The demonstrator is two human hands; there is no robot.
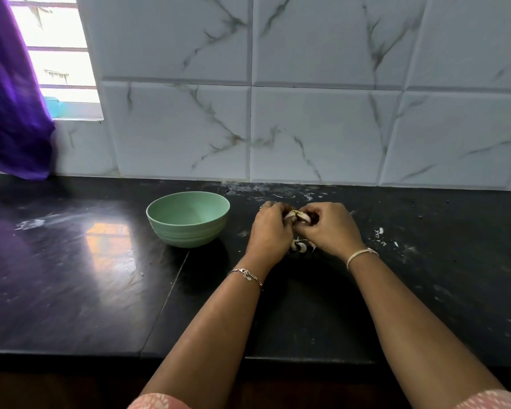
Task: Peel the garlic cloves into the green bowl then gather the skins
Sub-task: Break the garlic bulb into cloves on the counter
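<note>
A green bowl (pixel 188 219) stands on the black counter (pixel 71 276), left of my hands; nothing shows inside it. My left hand (pixel 270 231) and my right hand (pixel 329 227) meet just right of the bowl, and both pinch a piece of garlic (pixel 298 216) between their fingertips. Under the hands, a few whitish garlic pieces or skins (pixel 300 245) lie on the counter. More small skin bits (pixel 379 233) are scattered to the right of my right hand.
A marble-patterned tiled wall (pixel 307 113) rises behind the counter. A purple cloth (pixel 9 98) hangs at the far left beside a window (pixel 56 54). The counter's front edge (pixel 101 354) runs below my forearms.
</note>
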